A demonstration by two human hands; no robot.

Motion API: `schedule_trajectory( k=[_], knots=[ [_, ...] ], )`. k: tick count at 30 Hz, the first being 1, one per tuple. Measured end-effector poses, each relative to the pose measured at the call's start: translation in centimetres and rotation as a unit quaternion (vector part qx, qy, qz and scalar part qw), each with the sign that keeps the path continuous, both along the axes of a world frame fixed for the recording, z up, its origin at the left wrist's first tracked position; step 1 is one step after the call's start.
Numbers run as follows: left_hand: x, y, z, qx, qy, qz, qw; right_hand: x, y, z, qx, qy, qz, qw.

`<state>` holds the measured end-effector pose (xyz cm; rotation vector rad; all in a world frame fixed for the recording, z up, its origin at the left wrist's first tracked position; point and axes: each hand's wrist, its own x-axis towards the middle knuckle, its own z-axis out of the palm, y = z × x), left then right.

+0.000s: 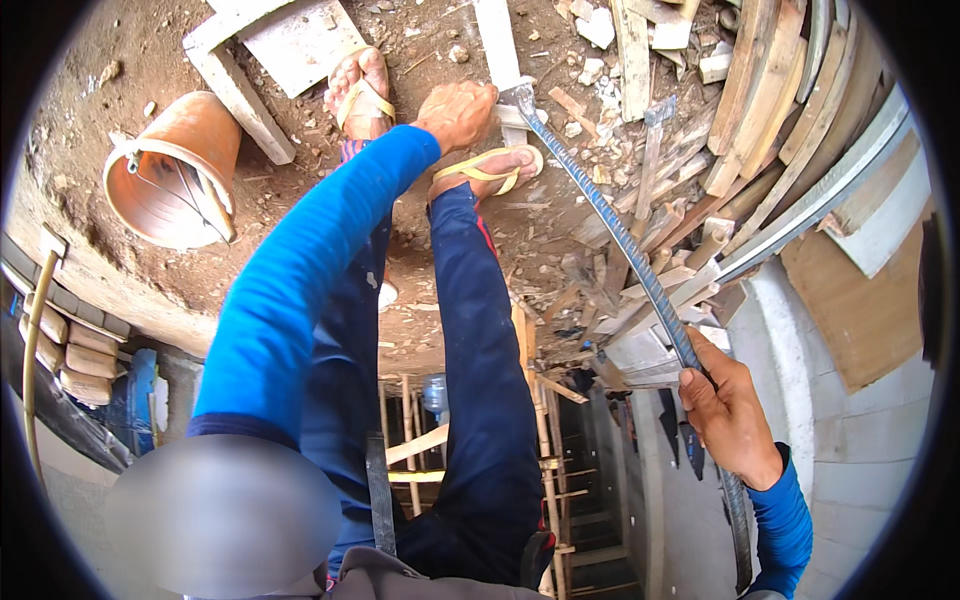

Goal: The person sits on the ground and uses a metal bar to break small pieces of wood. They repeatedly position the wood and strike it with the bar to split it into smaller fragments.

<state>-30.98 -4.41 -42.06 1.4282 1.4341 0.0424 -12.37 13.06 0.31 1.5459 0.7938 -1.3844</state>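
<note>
My right hand is wrapped round a long ribbed steel pry bar, which slants from the lower right up to the middle. Its flattened, bent tip lies against a pale wooden board near the top. Beside that tip my left hand is closed in a fist on the end of a short piece of wood lying across the board. The fingers of this hand are partly hidden. My feet, in yellow flip-flops, stand close by on the dirt.
An orange bucket lies tipped at the left beside a wooden frame. Long timber strips and wood scraps pile up at the right. Below the dirt ledge, a bamboo ladder-like frame stands between my legs and the wall.
</note>
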Motion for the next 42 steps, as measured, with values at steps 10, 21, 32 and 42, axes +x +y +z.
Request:
schedule_trajectory(
  k=[10, 21, 32, 42],
  knots=[
    [1.8, 0.2, -0.3, 0.038, 0.047, 0.132, 0.989, -3.4, 2.6, -0.6, -0.046, -0.097, -0.033, 0.994],
    [0.0, -0.3, -3.1, 0.059, -0.005, 0.111, 0.992, 9.7, -15.8, -2.9, 0.217, 0.112, 0.086, 0.966],
    [-0.4, -0.8, -3.4, 0.117, 0.039, -0.055, 0.991, 15.1, -25.7, -8.3, 0.254, 0.094, -0.03, 0.962],
    [-0.1, -3.3, -4.4, 0.126, 0.081, -0.003, 0.989, 22.5, -38.1, -21.6, 0.331, 0.181, -0.027, 0.926]
  ],
)
